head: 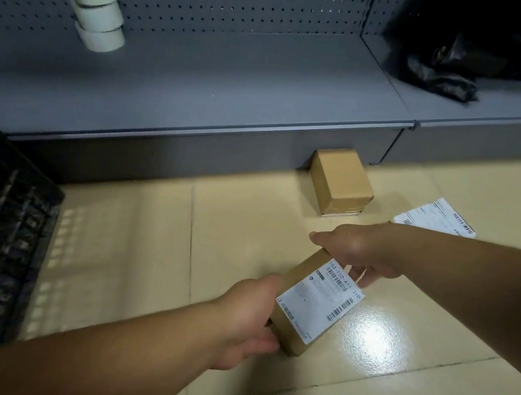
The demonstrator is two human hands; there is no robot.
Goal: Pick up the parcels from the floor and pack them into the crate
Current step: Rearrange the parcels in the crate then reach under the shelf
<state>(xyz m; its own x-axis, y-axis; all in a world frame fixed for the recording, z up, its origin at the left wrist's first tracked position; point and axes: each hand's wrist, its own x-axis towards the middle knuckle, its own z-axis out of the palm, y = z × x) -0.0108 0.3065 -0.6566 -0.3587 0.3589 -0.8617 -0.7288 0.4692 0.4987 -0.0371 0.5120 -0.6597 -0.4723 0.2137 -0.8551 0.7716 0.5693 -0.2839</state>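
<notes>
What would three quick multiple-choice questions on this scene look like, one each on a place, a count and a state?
1. Where is the plain box?
A. on the floor against the shelf base
B. inside the crate
C. on the shelf

2. How many tape rolls hang on the pegboard?
A. one
B. three
C. five

3. What is happening to the labelled box?
A. it lies untouched
B. one hand holds it
C. both hands hold it

Answers: 1 A, it sits on the tiles against the shelf base. 2 B, three rolls are stacked on one peg. 3 C, the left hand and right hand grasp opposite ends.
</notes>
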